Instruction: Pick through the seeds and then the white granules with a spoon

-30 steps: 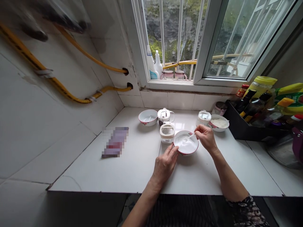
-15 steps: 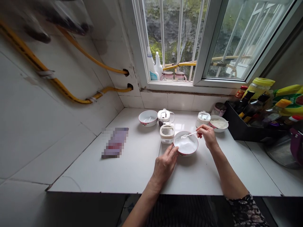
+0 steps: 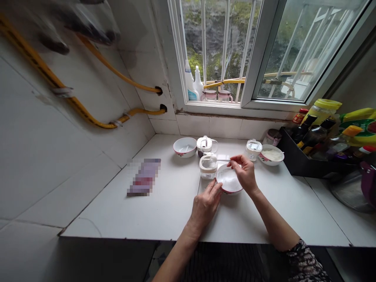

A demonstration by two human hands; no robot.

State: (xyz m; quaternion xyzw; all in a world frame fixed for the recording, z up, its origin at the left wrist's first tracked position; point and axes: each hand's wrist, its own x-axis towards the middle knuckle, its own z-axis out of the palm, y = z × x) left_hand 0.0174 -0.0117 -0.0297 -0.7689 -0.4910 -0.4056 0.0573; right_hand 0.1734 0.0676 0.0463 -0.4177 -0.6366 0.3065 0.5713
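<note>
My left hand point(image 3: 205, 205) is closed on the near left rim of a bowl point(image 3: 232, 191) with a red-patterned edge, steadying it on the counter. Fine white powder point(image 3: 227, 179) lies inside this bowl. Between the fingertips of my right hand point(image 3: 246, 174) is a small white spoon point(image 3: 222, 159), its scoop end over the mouth of a clear square jar point(image 3: 208, 172) with a cream rim. The jar stands just left of the bowl, its lid raised. Whether powder is on the spoon is hard to make out. My right hand hides part of the bowl's right side.
Behind the jar stand another bowl point(image 3: 185, 148) and a second jar point(image 3: 204, 145). A lidded jar point(image 3: 253, 149) and a bowl of pale powder point(image 3: 270, 155) are at the right. Farther right sits a black bin point(image 3: 311, 165) of bottles. A blurred purple packet point(image 3: 143, 178) lies left.
My right hand has moved left with the spoon, from over the bowl to over the clear jar. My left hand stays on the bowl. The view has shifted slightly.
</note>
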